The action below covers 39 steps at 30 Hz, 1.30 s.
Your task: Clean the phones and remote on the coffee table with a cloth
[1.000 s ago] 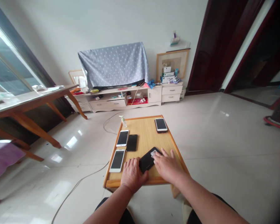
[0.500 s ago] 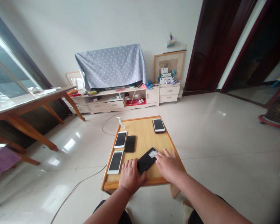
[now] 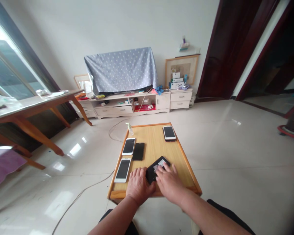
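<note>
A black phone (image 3: 150,173) lies tilted on the small wooden table (image 3: 153,132), its back facing up with a white label near the far end. My left hand (image 3: 139,184) grips its left edge, thumb at the near end and fingers along the side. Under the fingertips of my right hand (image 3: 170,179) is a small pale, crumpled piece like a cloth or wipe (image 3: 156,167), pressed on the phone's back. To the left lie a white phone (image 3: 122,170), another white phone (image 3: 128,146) and a dark phone (image 3: 138,151).
At the table's far right corner a white-framed phone (image 3: 169,133) rests on top of another dark one. A small pump bottle (image 3: 130,129) stands at the far left corner. A cable (image 3: 83,189) runs over the floor. Beyond is a low cabinet (image 3: 163,101) with a cloth-covered shape.
My right hand has slid left and nearer across the phone's back, taking the pale piece from the far end towards the middle. My left hand keeps its grip.
</note>
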{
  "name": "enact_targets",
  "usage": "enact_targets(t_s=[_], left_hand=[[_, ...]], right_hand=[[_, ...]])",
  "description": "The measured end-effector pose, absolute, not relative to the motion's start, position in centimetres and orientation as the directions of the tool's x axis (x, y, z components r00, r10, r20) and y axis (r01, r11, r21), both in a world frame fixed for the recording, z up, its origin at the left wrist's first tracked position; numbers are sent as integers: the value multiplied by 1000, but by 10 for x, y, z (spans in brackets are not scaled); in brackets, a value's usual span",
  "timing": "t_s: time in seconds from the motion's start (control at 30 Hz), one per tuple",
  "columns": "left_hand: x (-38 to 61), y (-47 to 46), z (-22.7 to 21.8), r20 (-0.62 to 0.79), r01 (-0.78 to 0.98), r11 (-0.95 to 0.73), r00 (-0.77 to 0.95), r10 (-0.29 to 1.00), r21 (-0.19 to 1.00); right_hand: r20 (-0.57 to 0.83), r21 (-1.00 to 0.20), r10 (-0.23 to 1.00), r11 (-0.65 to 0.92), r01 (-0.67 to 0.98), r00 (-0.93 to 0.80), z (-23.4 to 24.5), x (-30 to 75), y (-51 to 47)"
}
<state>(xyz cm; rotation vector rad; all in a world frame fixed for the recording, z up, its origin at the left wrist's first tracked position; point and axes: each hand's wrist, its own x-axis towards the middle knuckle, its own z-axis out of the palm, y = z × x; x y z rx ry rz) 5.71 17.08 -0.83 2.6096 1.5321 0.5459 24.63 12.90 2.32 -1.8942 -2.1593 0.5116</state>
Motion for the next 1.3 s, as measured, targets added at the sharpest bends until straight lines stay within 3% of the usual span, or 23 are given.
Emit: enact_targets(t_s=[0.1,0.3,0.5,0.57,0.73,0.8,0.97,1.17,1.3], left_hand=[[57,170,-6,249,835,-492,437,865,244],[55,170,-3,252,842,-484,427,868,239],[52,171,-5,248,820,-502,444,861,274],[51,171,-5,242,823,-494,437,866,281],[51,169,-3,245,834,-477,419,874,277],[51,169,-3,246,834,-479,420,873,275],[51,170,-4,248,833,-480,421,872,274],[52,169,-5,250,840,-483,426,870,247],[53,170,-7,254,837,-490,433,865,242]], right_hand=[[-42,-420,970,199,886,-238,21,235,131],[-104,-336,993,-80,938,48,23,253,163],[-18,-453,966,223,863,-259,15,211,156],[-25,-434,974,193,880,-226,16,214,162],[-99,-323,992,-102,941,74,21,242,183],[-85,-335,995,-69,940,43,19,236,177],[-31,-415,976,185,891,-216,13,215,150],[-109,-299,991,-101,949,71,20,263,157],[-81,-337,996,18,941,-48,16,256,134]])
